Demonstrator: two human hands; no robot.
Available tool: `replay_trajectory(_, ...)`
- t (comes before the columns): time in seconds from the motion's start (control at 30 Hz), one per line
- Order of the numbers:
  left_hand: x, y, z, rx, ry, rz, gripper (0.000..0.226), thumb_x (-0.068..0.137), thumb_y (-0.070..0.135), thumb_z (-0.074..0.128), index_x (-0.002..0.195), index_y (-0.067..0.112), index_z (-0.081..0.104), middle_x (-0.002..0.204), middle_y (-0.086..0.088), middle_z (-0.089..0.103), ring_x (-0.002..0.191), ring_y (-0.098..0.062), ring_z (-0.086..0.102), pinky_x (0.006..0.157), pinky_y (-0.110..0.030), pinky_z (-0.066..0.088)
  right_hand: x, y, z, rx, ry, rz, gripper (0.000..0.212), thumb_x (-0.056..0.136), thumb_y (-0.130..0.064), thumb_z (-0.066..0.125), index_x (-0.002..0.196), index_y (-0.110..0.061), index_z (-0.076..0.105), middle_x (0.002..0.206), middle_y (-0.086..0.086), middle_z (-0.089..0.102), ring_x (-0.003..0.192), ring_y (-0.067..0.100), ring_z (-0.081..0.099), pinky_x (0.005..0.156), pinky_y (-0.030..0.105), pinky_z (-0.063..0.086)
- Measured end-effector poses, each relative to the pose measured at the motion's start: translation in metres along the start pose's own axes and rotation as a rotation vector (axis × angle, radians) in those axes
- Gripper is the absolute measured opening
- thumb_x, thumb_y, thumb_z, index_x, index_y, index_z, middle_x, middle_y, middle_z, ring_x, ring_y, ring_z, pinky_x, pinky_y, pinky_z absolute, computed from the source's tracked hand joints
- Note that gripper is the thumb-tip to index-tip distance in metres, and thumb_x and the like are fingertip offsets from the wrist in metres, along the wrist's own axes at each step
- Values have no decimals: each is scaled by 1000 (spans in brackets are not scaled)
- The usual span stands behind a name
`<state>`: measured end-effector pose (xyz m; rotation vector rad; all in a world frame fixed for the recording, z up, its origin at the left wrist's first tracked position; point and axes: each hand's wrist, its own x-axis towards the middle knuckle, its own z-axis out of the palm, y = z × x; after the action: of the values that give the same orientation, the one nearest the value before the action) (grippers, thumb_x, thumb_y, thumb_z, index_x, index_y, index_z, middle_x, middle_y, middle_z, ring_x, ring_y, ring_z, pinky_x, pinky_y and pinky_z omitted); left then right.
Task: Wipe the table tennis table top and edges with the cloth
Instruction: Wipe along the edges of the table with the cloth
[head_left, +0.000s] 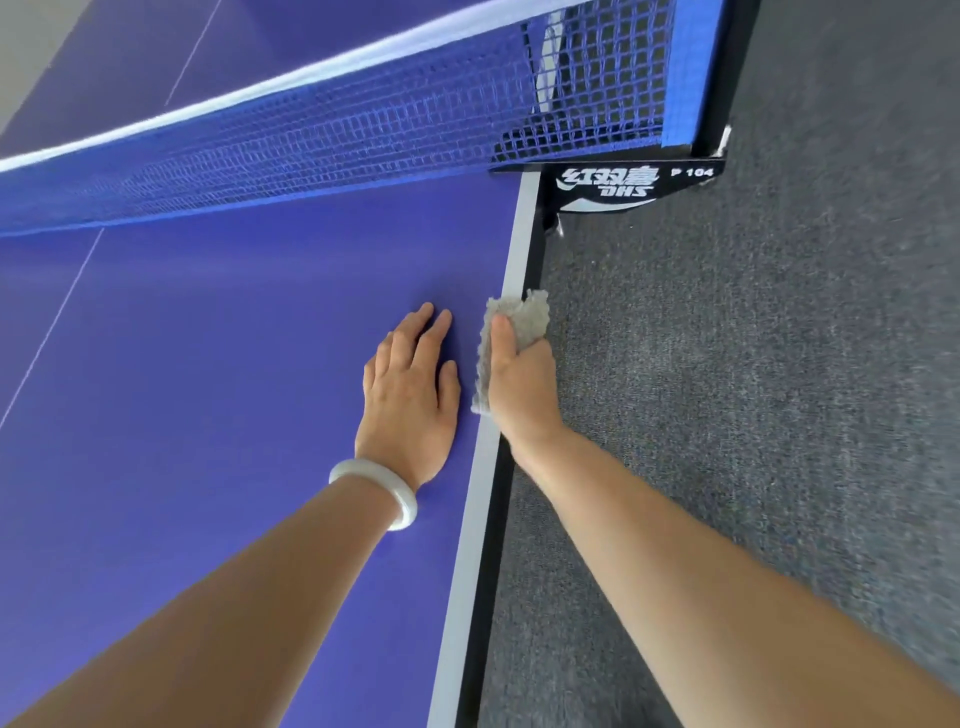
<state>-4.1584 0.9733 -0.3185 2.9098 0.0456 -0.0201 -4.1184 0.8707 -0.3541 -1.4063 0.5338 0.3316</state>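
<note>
Right hand (519, 384) clamped on cloth (524, 312) over the bench (208, 415) right edge, left hand (410, 395) flat beside it, fingers straight; risk: cloth likely snags on net clamp (613, 182) ahead if stroke overruns.

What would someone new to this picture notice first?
Two bare arms reach in from below: the right hand grips a grey cloth over the table's white side edge, while the left hand lies flat on the purple table top beside it, a white bangle at its wrist. Behind them the blue net stretches across the upper frame.
</note>
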Motion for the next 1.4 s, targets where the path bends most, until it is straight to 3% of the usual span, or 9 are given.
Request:
replay_trajectory(0.23, -21, 8, -6, 66, -10, -3, 46, 106, 20, 37, 151, 12, 37, 159, -7, 30, 145, -27, 28, 118, -38, 21, -4, -7, -6, -93, -57, 28, 70, 100, -57, 38, 138, 2, 41, 137, 19, 54, 121, 33, 56, 102, 42, 46)
replay_trajectory(0.53, -202, -42, -15, 168, -148, 74, 56, 103, 36, 15, 157, 24, 11, 166, 6, 6, 153, -12, 2, 123, -40, 10, -11, -7, -5, -115, -54, 53, 69, 102, -58, 32, 143, -4, 39, 142, 12, 50, 117, 26, 54, 84, 31, 37)
replay_trajectory(0.7, -210, -43, -3, 188, -98, 60, 58, 102, 33, 12, 158, 19, 11, 166, 2, 7, 153, -14, 1, 124, -44, 10, -84, 48, -7, 7, -66, -135, 53, 106, -37, 40, 153, -18, 26, 150, 6, 42, 136, 22, 44, 114, 41, 36)
replay_trajectory(0.87, -213, -47, -1, 188, -82, 81, 57, 103, 35, 10, 158, 19, 11, 166, 3, 5, 153, -12, -2, 124, -40, 5, -214, 131, -22, 163, -187, -274, 37, 105, -25, 44, 133, -46, 31, 140, -24, 40, 130, -14, 39, 109, 11, 29)
replay_trajectory(0.97, -212, -45, -2, 185, -72, 82, 59, 102, 36, 7, 158, 20, 12, 166, 4, 6, 153, -13, 0, 125, -41, 6, -174, 108, -20, 143, -219, -52, 47, 104, -39, 42, 148, -31, 28, 141, 6, 52, 114, 18, 61, 94, 31, 53)
replay_trajectory(1.03, -212, -46, -2, 178, -64, 77, 60, 101, 37, 6, 158, 21, 12, 166, 4, 6, 153, -12, 0, 125, -40, 5, -135, 71, -21, 98, -188, 24, 55, 105, -47, 36, 154, -25, 25, 143, 6, 51, 107, 17, 59, 77, 19, 51)
replay_trajectory(1.2, -213, -46, -1, 150, -52, 73, 63, 99, 40, 1, 159, 24, 8, 166, 7, 2, 152, -11, -4, 125, -38, 1, -158, 89, -16, 117, -101, -122, 57, 106, -42, 34, 157, -22, 20, 156, -3, 37, 141, 12, 37, 116, 28, 29)
replay_trajectory(1.33, -214, -45, -3, 127, -54, 81, 61, 100, 38, 0, 159, 24, 7, 166, 6, 1, 153, -12, -5, 124, -38, 0, -274, 160, -20, 171, -203, -132, 55, 104, -37, 40, 154, -31, 19, 147, 6, 45, 134, 30, 45, 113, 47, 35)
replay_trajectory(1.4, -214, -46, -3, 106, -53, 86, 56, 104, 34, 8, 159, 24, 9, 166, 5, 2, 153, -13, -4, 124, -38, 0, -301, 167, -27, 141, -249, -98, 46, 102, -41, 41, 144, -45, 22, 147, 2, 48, 128, 19, 53, 108, 36, 45)
